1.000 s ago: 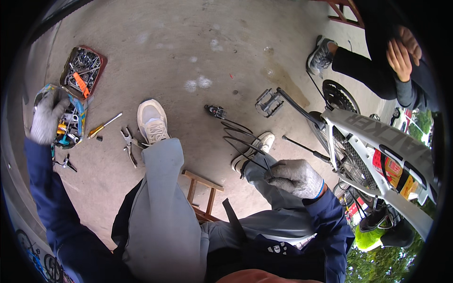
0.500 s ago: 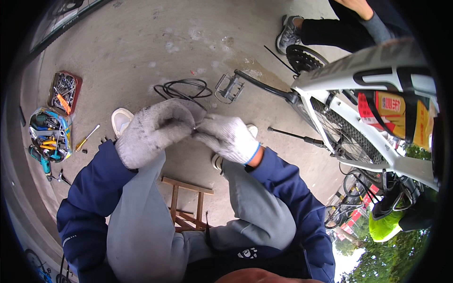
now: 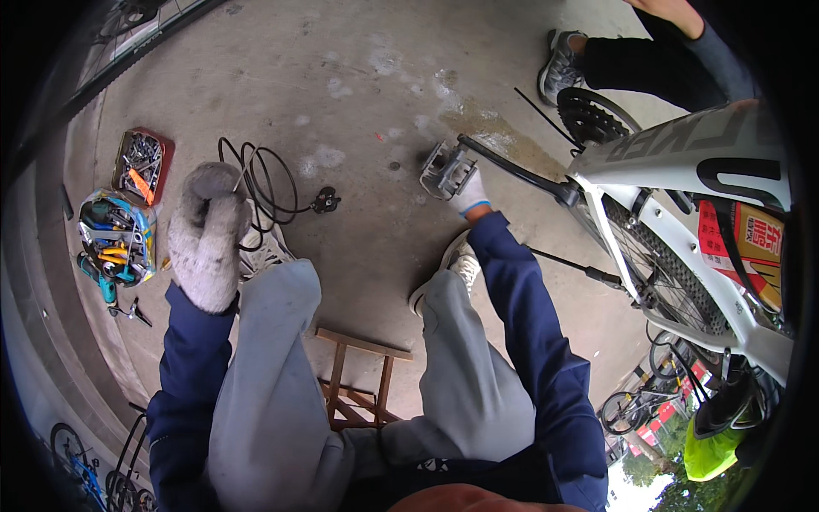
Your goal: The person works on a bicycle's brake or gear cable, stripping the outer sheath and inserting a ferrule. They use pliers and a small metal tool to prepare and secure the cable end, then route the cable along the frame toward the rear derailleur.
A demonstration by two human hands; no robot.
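Note:
My left hand (image 3: 207,243), in a dirty grey-white glove, is raised at the left with its fingers curled closed. A looped black cable (image 3: 290,171) hangs from it, with a small black fitting (image 3: 326,200) at the far end. My right hand (image 3: 471,192), in a white glove, reaches forward to the bicycle pedal (image 3: 448,172). The pedal hides its fingers, so whether they grip it does not show. From the pedal, the black crank arm (image 3: 516,162) runs to the white bicycle (image 3: 601,226) on the right.
Left on the floor are a red tin (image 3: 141,166) of small parts, a tool container (image 3: 119,239) and a teal power tool (image 3: 98,277). A wooden stool (image 3: 365,350) stands between my legs. A person's shoe (image 3: 561,68) is at upper right; a kickstand (image 3: 576,264) juts out at right.
My hands have parted from close together in the middle. The left has moved left, lifting the cable from the floor; the right has moved right and forward to the pedal, which now appears tilted.

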